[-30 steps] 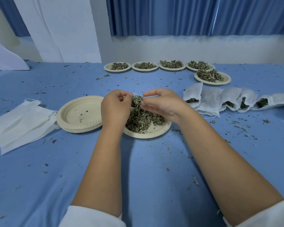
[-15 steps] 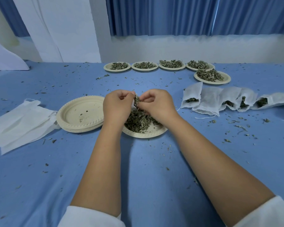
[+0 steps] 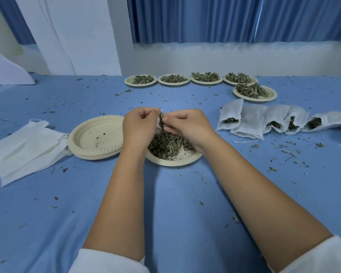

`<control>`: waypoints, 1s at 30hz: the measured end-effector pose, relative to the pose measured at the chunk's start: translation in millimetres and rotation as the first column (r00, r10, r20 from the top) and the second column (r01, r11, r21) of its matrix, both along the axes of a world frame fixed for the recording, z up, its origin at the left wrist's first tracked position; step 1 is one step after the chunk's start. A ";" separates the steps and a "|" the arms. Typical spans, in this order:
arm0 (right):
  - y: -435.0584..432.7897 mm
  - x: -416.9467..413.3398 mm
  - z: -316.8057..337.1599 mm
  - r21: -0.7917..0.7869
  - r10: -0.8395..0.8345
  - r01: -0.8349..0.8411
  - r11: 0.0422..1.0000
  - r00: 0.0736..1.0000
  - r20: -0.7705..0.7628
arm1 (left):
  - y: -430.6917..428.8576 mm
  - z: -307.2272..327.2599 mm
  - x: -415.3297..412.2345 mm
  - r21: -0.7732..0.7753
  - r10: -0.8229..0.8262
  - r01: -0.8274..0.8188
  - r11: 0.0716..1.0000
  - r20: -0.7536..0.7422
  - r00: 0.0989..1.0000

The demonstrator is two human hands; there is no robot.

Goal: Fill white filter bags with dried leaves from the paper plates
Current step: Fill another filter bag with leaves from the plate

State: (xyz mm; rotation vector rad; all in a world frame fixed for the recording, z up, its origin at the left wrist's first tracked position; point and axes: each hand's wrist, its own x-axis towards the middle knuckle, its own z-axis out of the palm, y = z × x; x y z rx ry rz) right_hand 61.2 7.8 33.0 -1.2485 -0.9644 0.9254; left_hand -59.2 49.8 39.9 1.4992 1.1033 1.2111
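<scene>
A paper plate (image 3: 173,161) heaped with dried leaves (image 3: 165,144) sits in front of me on the blue table. Above it my left hand (image 3: 140,125) pinches the mouth of a white filter bag (image 3: 158,121), of which only a sliver shows between my hands. My right hand (image 3: 187,125) has its fingers curled round a pinch of leaves at the bag's mouth. Filled filter bags (image 3: 264,119) lie in a row to the right, leaves showing at their openings.
A stack of empty paper plates (image 3: 96,137) sits left of the leaf plate, with flat empty filter bags (image 3: 22,146) further left. Several plates of leaves (image 3: 205,78) line the far edge. Leaf crumbs are scattered over the blue table (image 3: 175,203).
My right hand has moved left and closed in on my left hand, bringing leaves up to the bag's mouth. The left hand has stayed in place.
</scene>
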 end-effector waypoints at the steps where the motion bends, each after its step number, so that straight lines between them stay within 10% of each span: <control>1: -1.3 0.2 -0.4 -0.001 -0.001 0.001 1.000 1.000 -0.027 | -0.6 0.9 -0.3 -0.015 -0.011 0.011 1.000 0.019 1.000; 6: 0.2 3.7 -2.8 -0.126 -0.100 0.100 0.987 0.995 0.009 | -3.4 5.2 -2.9 -0.075 -0.046 0.052 0.996 0.082 0.996; 11: 0.5 1.4 -3.7 -0.108 0.139 -0.173 0.979 0.954 -0.265 | -4.2 7.0 -4.8 -0.060 -0.057 0.057 0.997 0.012 0.998; 21: 1.1 1.3 -9.2 -0.127 -0.116 0.114 0.985 0.993 -0.010 | -11.0 4.3 3.0 0.149 -0.157 0.194 0.970 -0.228 0.961; 30: -0.6 10.5 5.9 -0.203 0.023 -0.073 0.976 0.970 -0.241 | -0.1 -3.5 -1.5 0.205 0.094 -0.054 0.977 -0.193 0.977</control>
